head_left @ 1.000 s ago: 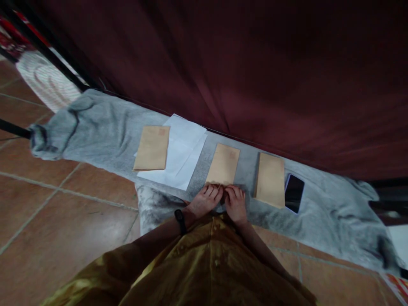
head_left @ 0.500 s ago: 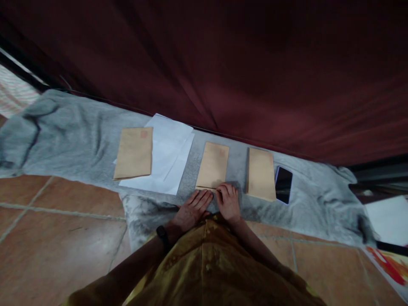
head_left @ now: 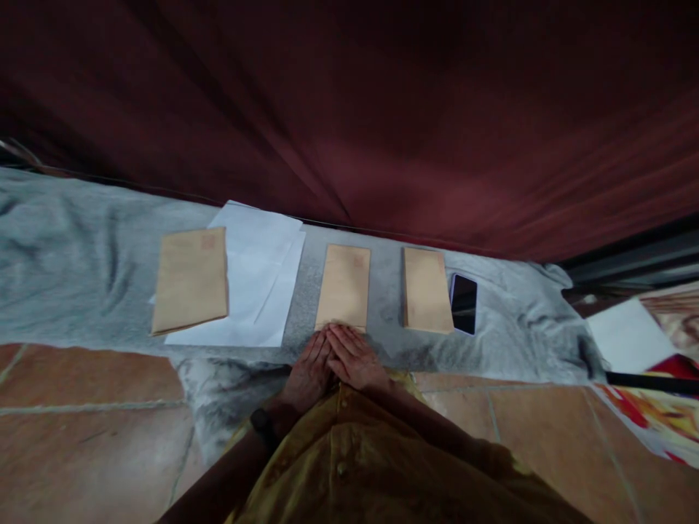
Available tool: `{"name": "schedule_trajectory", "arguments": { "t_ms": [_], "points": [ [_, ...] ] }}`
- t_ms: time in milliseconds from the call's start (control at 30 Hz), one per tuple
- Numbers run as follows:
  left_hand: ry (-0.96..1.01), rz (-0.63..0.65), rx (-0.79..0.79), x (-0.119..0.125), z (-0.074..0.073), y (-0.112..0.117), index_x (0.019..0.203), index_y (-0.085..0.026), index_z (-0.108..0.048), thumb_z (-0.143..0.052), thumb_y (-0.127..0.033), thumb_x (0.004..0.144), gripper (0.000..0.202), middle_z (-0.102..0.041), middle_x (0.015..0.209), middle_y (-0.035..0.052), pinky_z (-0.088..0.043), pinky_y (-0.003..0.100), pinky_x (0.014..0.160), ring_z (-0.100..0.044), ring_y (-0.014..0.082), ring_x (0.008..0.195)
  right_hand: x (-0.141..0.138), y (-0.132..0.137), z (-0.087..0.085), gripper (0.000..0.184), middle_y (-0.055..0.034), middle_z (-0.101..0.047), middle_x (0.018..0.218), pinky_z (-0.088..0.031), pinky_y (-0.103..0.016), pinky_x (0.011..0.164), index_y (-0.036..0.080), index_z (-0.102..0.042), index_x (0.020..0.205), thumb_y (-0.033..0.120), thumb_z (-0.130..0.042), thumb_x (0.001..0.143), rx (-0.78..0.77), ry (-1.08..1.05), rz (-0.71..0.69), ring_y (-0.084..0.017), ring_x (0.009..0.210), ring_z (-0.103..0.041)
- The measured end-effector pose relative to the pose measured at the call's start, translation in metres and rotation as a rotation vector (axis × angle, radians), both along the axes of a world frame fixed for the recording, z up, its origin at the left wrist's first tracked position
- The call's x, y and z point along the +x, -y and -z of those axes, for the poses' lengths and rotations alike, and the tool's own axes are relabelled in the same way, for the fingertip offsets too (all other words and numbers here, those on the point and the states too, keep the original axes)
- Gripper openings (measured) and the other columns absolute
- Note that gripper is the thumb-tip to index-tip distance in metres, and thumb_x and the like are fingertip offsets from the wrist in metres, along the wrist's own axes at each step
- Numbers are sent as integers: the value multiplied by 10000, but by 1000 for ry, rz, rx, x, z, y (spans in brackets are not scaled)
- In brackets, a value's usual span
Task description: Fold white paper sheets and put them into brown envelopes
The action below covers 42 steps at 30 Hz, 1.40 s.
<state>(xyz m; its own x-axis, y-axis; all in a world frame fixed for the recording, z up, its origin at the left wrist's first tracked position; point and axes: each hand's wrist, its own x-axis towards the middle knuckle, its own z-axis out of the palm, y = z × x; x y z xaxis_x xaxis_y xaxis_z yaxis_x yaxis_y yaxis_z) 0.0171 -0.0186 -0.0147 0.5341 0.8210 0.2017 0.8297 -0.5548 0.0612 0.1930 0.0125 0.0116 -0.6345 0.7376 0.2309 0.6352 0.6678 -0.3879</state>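
Note:
A middle brown envelope (head_left: 344, 285) lies flat on a grey cloth (head_left: 81, 240) spread over the floor. My left hand (head_left: 307, 372) and my right hand (head_left: 354, 356) lie side by side with fingers stretched flat, fingertips touching the envelope's near edge. Neither holds anything. A black band is on my left wrist. Another brown envelope (head_left: 191, 278) rests on white paper sheets (head_left: 256, 269) to the left. A stack of brown envelopes (head_left: 426, 289) lies to the right, with a dark phone (head_left: 464, 303) beside it.
A dark red curtain (head_left: 382, 109) hangs right behind the cloth. Brown floor tiles (head_left: 81, 437) run along the near side. White paper (head_left: 628, 335) and a colourful printed sheet (head_left: 660, 415) lie at the far right. My yellow shirt fills the bottom centre.
My hands have drawn together and flattened at the envelope's near edge; the right hand slid left. The view has swung, shifting everything leftward in the picture.

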Motion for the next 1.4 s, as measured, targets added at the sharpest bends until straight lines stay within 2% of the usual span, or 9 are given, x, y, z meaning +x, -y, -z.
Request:
{"name": "schedule_trajectory", "arguments": {
  "t_ms": [100,267,567,733,933,1100,1233,1400],
  "points": [
    [0,-23,-18,1,-1,1,1497,-14,-453,-441,-228,943,594,-488,1548,214,-335,462,1223,-385,307,1492,1,1,-1,612,-122,-405,1613,-322,-421,1256,128,-394,1564,391,-483,1019,-14,35,32,-247,1495,-379],
    [15,-54,-17,3,-12,-3,1536,2,-375,-403,-241,955,630,-441,1578,226,-328,449,1225,-370,301,1502,7,3,-1,630,-131,-434,1592,-340,-434,1248,131,-381,1574,415,-484,1021,-6,24,111,-251,1485,-399],
    [67,-92,33,2,-21,-4,1575,-35,-303,-456,-429,992,720,-431,1579,235,-318,468,1227,-414,319,1477,21,7,1,604,-117,-450,1582,-336,-455,1248,159,-376,1580,389,-479,1031,11,31,160,-252,1470,-424],
    [71,-137,58,0,-26,-3,1535,-14,-368,-511,-464,989,722,-459,1554,248,-353,465,1209,-414,326,1476,29,11,-3,605,-118,-430,1594,-325,-486,1248,156,-348,1592,376,-462,1040,6,33,205,-262,1471,-421],
    [49,-152,67,-1,-31,-5,1467,-22,-474,-480,-440,1007,622,-500,1534,221,-368,453,1196,-458,315,1448,42,16,-9,582,-123,-438,1590,-333,-497,1239,164,-340,1595,321,-444,1044,1,31,233,-263,1458,-438],
    [42,-133,56,-2,-34,-11,1469,-82,-497,-460,-411,1016,560,-555,1496,193,-386,473,1178,-504,309,1410,47,19,-10,580,-132,-472,1568,-351,-506,1228,156,-355,1588,342,-442,1045,8,34,269,-270,1447,-451],
    [41,-153,49,2,-37,-15,1458,-170,-536,-481,-420,1009,517,-588,1463,172,-434,501,1121,-543,334,1362,39,13,-12,585,-134,-495,1553,-353,-505,1230,146,-381,1575,356,-456,1034,16,17,297,-277,1451,-446],
    [28,-135,72,3,-38,-16,1336,-137,-635,-468,-338,1007,421,-623,1406,189,-460,505,1092,-573,337,1316,10,-16,-16,569,-110,-440,1597,-348,-445,1242,135,-397,1560,360,-470,1042,27,19,218,-242,1499,-369]
  ]
}}
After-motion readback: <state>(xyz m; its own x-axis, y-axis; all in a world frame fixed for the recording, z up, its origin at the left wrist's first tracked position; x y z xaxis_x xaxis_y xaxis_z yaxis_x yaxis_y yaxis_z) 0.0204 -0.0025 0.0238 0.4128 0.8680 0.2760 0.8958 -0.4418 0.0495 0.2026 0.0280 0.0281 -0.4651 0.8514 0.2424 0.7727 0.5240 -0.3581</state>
